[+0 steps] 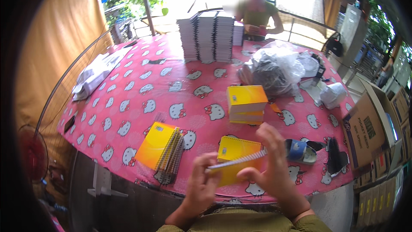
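My left hand (201, 180) pinches one end of a thin spiral notebook (240, 160), held nearly edge-on above the table with its wire coil toward the right. At the coil end, my right hand (272, 167) has its fingers and thumb spread; whether it touches the coil is hard to tell. Beneath them lies a yellow spiral notebook (234, 145), partly hidden by the held one and my hands. To the left, several yellow-orange spiral notebooks (159, 146) form a slanting stack. Beyond my right hand stands another stack of yellow notebooks (247, 99).
Tall stacks of spiral-bound pages (206, 38) stand at the far side, near a seated person (257, 15). Clear plastic bags (277, 66) bunch up at right. A blue slipper (300, 151), a black brush (334, 154) and cardboard boxes (365, 129) are right of me. A pink patterned cloth (176, 111) covers the table.
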`<state>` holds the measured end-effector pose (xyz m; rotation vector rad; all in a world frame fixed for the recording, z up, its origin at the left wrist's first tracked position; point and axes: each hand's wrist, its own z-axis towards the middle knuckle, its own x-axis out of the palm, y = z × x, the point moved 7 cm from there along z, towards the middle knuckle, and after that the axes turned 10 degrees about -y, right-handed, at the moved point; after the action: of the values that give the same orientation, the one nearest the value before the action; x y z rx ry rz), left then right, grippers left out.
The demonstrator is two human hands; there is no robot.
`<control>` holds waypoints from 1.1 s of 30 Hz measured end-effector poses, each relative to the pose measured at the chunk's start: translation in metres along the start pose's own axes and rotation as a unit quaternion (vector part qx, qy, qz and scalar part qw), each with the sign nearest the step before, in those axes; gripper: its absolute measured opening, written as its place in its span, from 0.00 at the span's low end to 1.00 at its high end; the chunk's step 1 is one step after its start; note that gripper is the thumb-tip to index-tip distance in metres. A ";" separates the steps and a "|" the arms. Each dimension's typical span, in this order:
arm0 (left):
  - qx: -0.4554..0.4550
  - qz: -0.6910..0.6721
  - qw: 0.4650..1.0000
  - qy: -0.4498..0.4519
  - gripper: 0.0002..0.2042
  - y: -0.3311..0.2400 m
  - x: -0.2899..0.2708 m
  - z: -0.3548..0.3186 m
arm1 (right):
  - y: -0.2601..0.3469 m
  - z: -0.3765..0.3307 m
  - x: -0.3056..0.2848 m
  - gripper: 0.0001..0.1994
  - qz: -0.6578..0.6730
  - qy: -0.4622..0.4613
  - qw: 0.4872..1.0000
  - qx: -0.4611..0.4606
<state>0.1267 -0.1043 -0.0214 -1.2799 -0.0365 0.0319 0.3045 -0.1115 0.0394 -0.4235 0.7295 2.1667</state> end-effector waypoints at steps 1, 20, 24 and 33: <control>0.040 0.020 0.998 -0.047 0.15 -0.013 -0.019 0.000 | -0.002 0.004 0.009 0.41 0.053 0.010 0.998 0.028; 0.076 -0.093 0.893 -0.434 0.09 0.111 -0.179 0.040 | -0.005 0.019 0.267 0.08 0.386 -0.084 0.884 0.251; 0.119 -0.049 0.879 -0.459 0.17 0.097 -0.175 0.039 | -0.004 0.013 0.277 0.11 0.443 -0.104 0.844 0.285; 0.121 -0.103 0.843 -0.514 0.29 0.099 -0.179 0.036 | 0.005 0.020 0.273 0.15 0.474 -0.116 0.836 0.252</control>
<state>-0.0536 -0.0493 -0.1078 -0.8695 -1.0660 0.5242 0.1277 0.0574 -0.0839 0.6150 1.5358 2.6655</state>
